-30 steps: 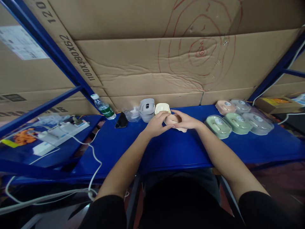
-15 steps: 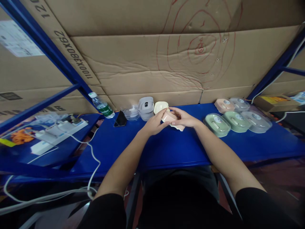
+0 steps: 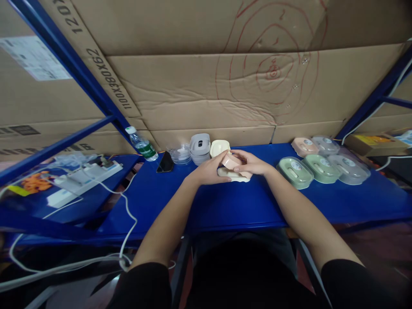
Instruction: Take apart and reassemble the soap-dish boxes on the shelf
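Left hand (image 3: 207,171) has shifted its thumb lower since the earlier frame, now on the near edge of a cream piece (image 3: 240,177); its far fingers are partly hidden. Cream dish (image 3: 220,146) sits just beyond. Pink piece (image 3: 232,162) is between the hands, tilted above the cream piece, long axis seemingly sloping down rightward. Right hand (image 3: 252,163) is curled round its right side; can't tell whether left fingers grip it too.

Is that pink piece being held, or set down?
Held: the left hand and right hand close around the pink piece from both sides. Whether anything beneath supports it, I cannot tell.
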Available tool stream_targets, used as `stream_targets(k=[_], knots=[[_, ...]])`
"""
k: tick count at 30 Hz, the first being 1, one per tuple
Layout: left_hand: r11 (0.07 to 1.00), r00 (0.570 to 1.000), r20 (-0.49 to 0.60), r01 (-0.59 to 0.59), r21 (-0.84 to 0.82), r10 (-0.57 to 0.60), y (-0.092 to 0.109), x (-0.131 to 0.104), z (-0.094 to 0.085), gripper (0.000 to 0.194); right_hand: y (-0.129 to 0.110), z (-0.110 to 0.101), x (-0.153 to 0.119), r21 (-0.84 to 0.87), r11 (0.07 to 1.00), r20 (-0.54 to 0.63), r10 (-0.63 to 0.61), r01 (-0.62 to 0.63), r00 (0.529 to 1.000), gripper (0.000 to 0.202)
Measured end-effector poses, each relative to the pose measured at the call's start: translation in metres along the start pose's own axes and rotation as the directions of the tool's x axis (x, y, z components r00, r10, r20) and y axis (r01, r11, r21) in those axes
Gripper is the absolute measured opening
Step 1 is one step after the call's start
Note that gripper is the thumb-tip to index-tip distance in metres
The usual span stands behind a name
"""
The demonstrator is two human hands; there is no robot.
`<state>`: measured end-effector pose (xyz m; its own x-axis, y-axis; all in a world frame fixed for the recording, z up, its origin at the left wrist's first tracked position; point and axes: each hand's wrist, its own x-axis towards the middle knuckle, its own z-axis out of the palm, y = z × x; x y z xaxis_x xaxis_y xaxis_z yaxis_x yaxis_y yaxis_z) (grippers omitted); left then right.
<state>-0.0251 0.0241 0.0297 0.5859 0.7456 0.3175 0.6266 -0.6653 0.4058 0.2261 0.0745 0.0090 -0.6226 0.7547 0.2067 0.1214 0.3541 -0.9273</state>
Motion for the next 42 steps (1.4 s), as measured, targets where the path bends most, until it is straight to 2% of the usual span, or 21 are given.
stream_targets(k=[7,13,18,23,25,27,31,34,37,39,42], knots=[[0.999,1.000,-0.005,0.014,0.030,-0.014,-0.002,0.000,0.002,0.116,-0.001,0.001,-0.001,0.077,0.997,0.037,-0.003,0.000,0.999,0.093],[0.998,0.997,-0.050,0.055,-0.030,-0.057,-0.004,0.002,0.004,0.086,-0.005,0.003,-0.002,0.125,0.992,0.004,-0.026,0.025,1.000,0.085],[0.993,0.987,-0.123,0.096,-0.075,-0.104,0.000,0.005,0.014,0.099,-0.013,0.002,-0.006,0.267,0.960,-0.087,-0.065,0.086,0.994,0.070],[0.997,0.986,-0.165,0.009,-0.072,-0.021,0.004,0.008,0.024,0.108,-0.016,0.002,-0.004,0.510,0.854,-0.226,0.021,0.100,0.974,0.060],[0.999,0.983,-0.178,-0.039,-0.020,0.035,0.006,0.009,0.028,0.099,-0.019,0.003,-0.001,0.599,0.789,-0.313,0.076,0.135,0.947,0.056],[0.993,0.973,-0.205,-0.102,0.053,0.110,0.007,0.011,0.033,0.082,-0.023,0.007,0.001,0.651,0.736,-0.382,0.107,0.185,0.918,0.056],[0.977,0.920,-0.334,-0.168,0.133,0.204,0.009,0.014,0.042,0.047,-0.029,0.021,0.003,0.695,0.685,-0.418,0.137,0.219,0.898,0.057],[0.970,0.902,-0.366,-0.181,0.160,0.228,0.007,0.016,0.041,0.028,-0.028,0.030,0.005,0.660,0.724,-0.412,0.126,0.200,0.902,0.063],[0.961,0.892,-0.373,-0.192,0.201,0.256,0.002,0.016,0.030,0.026,-0.023,0.030,0.008,0.553,0.814,-0.387,0.060,0.179,0.920,0.075],[0.963,0.869,-0.438,-0.137,0.231,0.228,-0.004,0.015,0.019,0.025,-0.019,0.026,0.008,0.456,0.875,-0.345,0.006,0.162,0.939,0.080],[0.965,0.795,-0.589,0.017,0.262,0.146,-0.018,0.009,-0.002,0.023,-0.012,0.022,0.005,0.181,0.973,-0.272,-0.091,0.144,0.958,0.079]])
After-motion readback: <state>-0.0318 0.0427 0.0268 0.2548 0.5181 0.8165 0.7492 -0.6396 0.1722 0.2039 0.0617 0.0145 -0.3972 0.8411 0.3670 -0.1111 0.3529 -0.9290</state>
